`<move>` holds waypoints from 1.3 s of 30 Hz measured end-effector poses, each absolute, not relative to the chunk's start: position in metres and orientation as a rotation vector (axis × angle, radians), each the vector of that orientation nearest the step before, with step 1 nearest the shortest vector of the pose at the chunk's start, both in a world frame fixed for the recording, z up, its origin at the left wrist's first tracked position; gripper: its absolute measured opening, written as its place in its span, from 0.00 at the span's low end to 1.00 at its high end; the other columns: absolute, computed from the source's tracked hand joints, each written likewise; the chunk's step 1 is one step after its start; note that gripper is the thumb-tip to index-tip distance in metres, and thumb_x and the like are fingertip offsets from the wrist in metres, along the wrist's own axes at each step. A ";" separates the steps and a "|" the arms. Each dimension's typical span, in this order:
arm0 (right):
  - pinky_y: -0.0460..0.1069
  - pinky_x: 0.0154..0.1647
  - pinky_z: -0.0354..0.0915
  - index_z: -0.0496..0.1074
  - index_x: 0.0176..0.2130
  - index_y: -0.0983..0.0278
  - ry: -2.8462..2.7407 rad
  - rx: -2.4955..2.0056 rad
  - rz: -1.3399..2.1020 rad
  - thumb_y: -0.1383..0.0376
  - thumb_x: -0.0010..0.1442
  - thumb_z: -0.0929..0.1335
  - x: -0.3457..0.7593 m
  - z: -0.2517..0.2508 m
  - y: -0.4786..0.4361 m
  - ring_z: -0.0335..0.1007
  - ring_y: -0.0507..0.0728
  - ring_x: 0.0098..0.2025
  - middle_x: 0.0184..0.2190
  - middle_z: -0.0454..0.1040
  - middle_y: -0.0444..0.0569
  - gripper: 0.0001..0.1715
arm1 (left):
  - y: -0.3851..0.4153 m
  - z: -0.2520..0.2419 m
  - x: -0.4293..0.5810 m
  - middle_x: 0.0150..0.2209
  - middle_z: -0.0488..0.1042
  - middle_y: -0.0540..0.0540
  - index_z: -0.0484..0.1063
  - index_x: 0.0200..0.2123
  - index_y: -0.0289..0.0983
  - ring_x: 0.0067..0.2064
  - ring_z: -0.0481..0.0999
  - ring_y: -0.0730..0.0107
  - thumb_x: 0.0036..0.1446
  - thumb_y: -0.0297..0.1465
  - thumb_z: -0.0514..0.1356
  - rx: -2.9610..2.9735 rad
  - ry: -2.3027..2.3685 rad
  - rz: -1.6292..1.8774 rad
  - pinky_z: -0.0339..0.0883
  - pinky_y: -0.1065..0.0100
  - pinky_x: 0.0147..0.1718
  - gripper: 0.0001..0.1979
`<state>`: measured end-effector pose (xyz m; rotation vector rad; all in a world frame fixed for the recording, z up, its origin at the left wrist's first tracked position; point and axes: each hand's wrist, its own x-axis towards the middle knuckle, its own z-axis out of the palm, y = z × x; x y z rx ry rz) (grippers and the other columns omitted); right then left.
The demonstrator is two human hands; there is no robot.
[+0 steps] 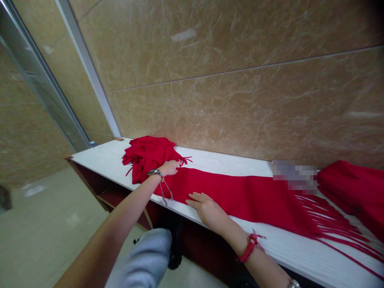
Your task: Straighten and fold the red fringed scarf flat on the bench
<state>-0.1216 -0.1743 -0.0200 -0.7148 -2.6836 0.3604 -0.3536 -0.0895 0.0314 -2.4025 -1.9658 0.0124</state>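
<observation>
A long red scarf point(240, 196) lies spread flat along the white tabletop, its fringe point(333, 220) fanned out toward the right. My left hand point(170, 168) is at the scarf's left part, beside a crumpled red heap of cloth point(150, 154); its fingers are closed on the scarf near the far edge. Some short fringe strands show by those fingertips. My right hand point(208, 210) rests on the near edge of the scarf, palm down, with its fingers stretched out. Whether the heap is part of the same scarf I cannot tell.
More red cloth point(354, 188) lies bunched at the right end, next to a blurred-out item point(295, 176). A tan tiled wall point(240, 108) runs along the back of the white tabletop point(99, 154). Open shelves point(120, 196) sit beneath it.
</observation>
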 end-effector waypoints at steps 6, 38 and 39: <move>0.55 0.59 0.50 0.66 0.54 0.62 -2.695 -0.695 0.373 0.73 0.60 0.56 -0.122 -0.022 -0.173 0.54 0.56 0.59 0.56 0.63 0.53 0.25 | -0.073 0.053 -0.370 0.40 0.74 0.48 0.71 0.39 0.35 0.40 0.71 0.69 0.44 0.26 0.62 -2.649 -1.884 0.150 0.60 0.75 0.38 0.15; 0.55 0.59 0.50 0.66 0.54 0.62 -2.680 -0.685 0.365 0.73 0.60 0.57 -0.122 -0.022 -0.172 0.55 0.56 0.58 0.56 0.63 0.53 0.24 | -0.080 0.045 -0.379 0.26 0.70 0.48 0.66 0.25 0.35 0.27 0.66 0.72 0.51 0.22 0.51 -2.499 -1.869 0.218 0.56 0.72 0.27 0.06; 0.55 0.59 0.50 0.66 0.54 0.62 -2.682 -0.686 0.367 0.73 0.60 0.57 -0.122 -0.022 -0.172 0.55 0.56 0.58 0.56 0.63 0.53 0.24 | -0.079 0.045 -0.380 0.26 0.70 0.47 0.66 0.27 0.35 0.27 0.66 0.71 0.52 0.22 0.50 -2.471 -1.876 0.203 0.56 0.72 0.28 0.07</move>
